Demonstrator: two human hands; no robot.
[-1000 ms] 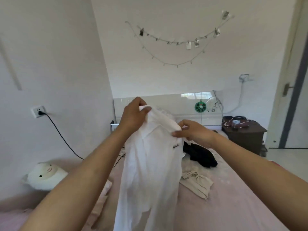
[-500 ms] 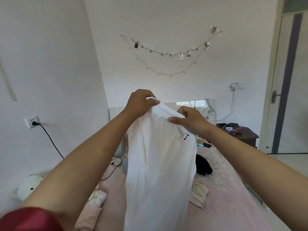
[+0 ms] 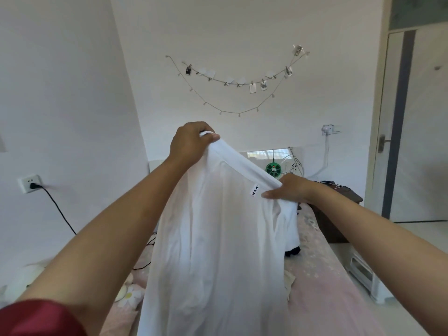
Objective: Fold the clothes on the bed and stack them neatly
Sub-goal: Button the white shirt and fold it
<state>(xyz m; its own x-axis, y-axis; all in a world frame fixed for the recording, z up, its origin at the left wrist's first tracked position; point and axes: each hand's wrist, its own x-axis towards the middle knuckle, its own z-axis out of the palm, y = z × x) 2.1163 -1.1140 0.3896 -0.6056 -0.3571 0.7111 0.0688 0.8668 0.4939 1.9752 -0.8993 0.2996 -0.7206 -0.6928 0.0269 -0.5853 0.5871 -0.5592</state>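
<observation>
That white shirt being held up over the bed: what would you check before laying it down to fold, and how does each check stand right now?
1. Left hand grips the top edge of the white shirt: ok.
2. Right hand holds the other end of that edge: ok.
3. Top edge stretched between the hands: ok, though it slopes down to the right.
4. Shirt hangs free, not bunched: ok.
5. Pink bed clear where the shirt would land: cannot tell, the shirt hides it.
6. Black garment out of the way: cannot tell, mostly hidden.

One head-worn view, from my eyes, facing 12 o'clock toward far wall (image 3: 242, 32); bed (image 3: 327, 287) close below.
</observation>
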